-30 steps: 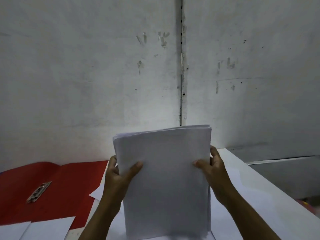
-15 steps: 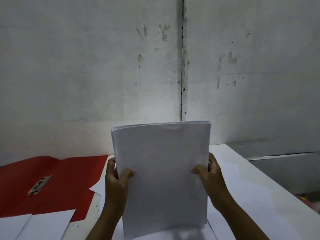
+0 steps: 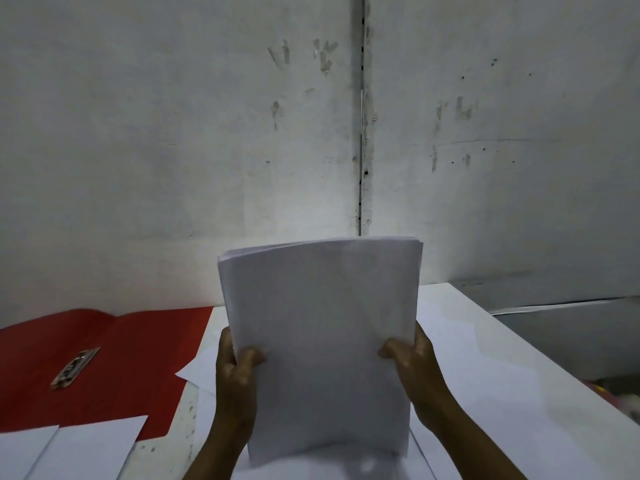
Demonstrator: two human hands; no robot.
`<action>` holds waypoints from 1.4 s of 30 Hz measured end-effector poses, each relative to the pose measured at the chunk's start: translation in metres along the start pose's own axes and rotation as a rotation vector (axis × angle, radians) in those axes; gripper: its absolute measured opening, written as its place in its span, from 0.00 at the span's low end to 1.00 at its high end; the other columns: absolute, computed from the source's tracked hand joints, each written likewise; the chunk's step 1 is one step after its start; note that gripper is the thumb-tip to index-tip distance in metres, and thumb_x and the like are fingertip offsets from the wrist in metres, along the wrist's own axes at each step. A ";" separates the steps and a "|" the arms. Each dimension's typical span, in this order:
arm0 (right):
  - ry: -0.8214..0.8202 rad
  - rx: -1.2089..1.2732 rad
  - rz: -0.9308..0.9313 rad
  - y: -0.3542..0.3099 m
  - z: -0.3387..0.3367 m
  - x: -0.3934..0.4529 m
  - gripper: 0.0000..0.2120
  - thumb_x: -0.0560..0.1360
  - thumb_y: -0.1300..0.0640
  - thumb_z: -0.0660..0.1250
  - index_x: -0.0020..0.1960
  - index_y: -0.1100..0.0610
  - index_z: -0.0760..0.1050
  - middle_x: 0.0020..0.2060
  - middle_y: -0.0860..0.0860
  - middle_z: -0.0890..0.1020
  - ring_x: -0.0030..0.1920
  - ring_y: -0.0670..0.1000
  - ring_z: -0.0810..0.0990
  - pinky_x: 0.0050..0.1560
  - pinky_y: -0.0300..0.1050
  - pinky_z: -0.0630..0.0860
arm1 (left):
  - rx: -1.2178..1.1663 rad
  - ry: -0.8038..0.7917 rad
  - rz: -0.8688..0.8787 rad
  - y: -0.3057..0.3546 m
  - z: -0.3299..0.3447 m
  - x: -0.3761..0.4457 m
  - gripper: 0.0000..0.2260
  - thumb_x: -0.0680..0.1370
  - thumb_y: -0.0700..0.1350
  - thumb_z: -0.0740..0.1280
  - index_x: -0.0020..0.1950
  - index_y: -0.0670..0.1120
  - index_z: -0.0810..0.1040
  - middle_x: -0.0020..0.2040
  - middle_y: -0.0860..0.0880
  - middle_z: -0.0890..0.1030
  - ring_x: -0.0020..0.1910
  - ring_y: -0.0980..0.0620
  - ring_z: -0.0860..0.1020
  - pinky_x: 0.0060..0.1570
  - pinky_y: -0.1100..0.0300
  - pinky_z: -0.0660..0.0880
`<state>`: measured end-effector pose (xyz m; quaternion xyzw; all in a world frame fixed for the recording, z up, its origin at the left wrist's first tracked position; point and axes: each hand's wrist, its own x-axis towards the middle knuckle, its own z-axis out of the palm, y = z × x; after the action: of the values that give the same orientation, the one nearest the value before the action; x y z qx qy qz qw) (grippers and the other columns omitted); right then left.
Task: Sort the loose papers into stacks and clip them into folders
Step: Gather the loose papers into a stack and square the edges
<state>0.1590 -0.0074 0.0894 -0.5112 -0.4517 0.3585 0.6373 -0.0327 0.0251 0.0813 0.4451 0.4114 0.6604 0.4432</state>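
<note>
A thick stack of white paper (image 3: 322,334) stands upright on its bottom edge on the white table (image 3: 502,375). My left hand (image 3: 235,368) grips its left edge, thumb on the front. My right hand (image 3: 412,358) grips the right edge the same way. The top of the stack curls slightly toward me. An open red folder (image 3: 121,344) lies flat on the left, with its metal clip (image 3: 74,367) on the inner face.
Loose white sheets (image 3: 79,445) lie at the front left over the folder's corner, and more sheets (image 3: 197,368) lie under the stack. A grey wall (image 3: 207,150) rises right behind the table. The table's right edge drops off toward the floor.
The stack dropped lower, its bottom edge now on the table. Both hands slid down its sides.
</note>
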 end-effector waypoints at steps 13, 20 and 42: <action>0.015 0.007 0.028 0.006 -0.002 -0.009 0.16 0.57 0.59 0.60 0.43 0.48 0.72 0.40 0.47 0.78 0.40 0.47 0.76 0.26 0.28 0.72 | 0.018 0.004 -0.070 -0.005 -0.006 -0.004 0.17 0.60 0.42 0.59 0.47 0.52 0.72 0.44 0.47 0.75 0.45 0.44 0.73 0.44 0.50 0.72; 0.028 0.009 0.035 0.010 -0.004 -0.012 0.20 0.57 0.59 0.60 0.48 0.51 0.72 0.40 0.49 0.78 0.40 0.49 0.76 0.27 0.28 0.73 | 0.032 0.011 -0.062 -0.007 -0.009 -0.009 0.24 0.59 0.43 0.59 0.56 0.47 0.71 0.45 0.46 0.75 0.45 0.46 0.73 0.44 0.50 0.74; -0.129 -0.314 0.192 0.036 0.000 -0.023 0.08 0.77 0.65 0.60 0.50 0.53 0.72 0.39 0.46 0.77 0.38 0.45 0.76 0.34 0.36 0.69 | 0.372 -0.120 -0.253 -0.025 -0.033 -0.011 0.06 0.74 0.45 0.62 0.48 0.44 0.73 0.42 0.46 0.76 0.40 0.49 0.74 0.36 0.60 0.71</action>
<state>0.1513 -0.0206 0.0490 -0.6211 -0.4913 0.3745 0.4823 -0.0567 0.0168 0.0462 0.5027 0.5516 0.4846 0.4563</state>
